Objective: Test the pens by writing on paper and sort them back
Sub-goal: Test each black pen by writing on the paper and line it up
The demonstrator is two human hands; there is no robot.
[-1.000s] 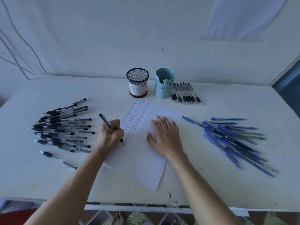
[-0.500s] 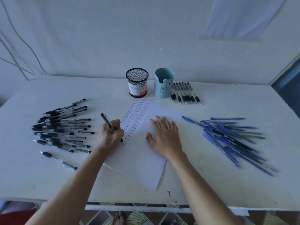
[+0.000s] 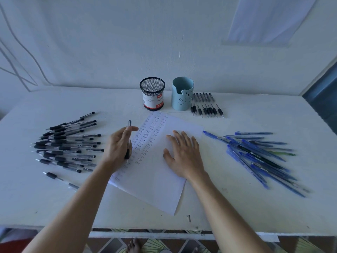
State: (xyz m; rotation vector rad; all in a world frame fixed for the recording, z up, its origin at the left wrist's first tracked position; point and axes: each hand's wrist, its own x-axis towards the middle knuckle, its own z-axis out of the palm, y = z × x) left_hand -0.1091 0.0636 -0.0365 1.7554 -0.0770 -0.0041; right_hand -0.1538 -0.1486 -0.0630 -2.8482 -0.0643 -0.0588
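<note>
My left hand (image 3: 116, 148) holds a black pen (image 3: 129, 141) lifted off the paper, its tip pointing down toward me. The white sheet of paper (image 3: 156, 170) lies in the middle of the table, with columns of the word "Test" down its left side. My right hand (image 3: 184, 156) lies flat on the sheet with straight fingers. A pile of black pens (image 3: 67, 145) lies to the left and a pile of blue pens (image 3: 259, 156) to the right.
A black mesh pen cup (image 3: 152, 94) and a light blue bear cup (image 3: 182, 94) stand at the back of the white table (image 3: 237, 207). A row of black pens (image 3: 207, 105) lies right of the blue cup. A small screw (image 3: 189, 218) lies near the front edge.
My left hand stopped writing and lifted the pen off the sheet, turning it more upright. My right hand stayed flat on the paper.
</note>
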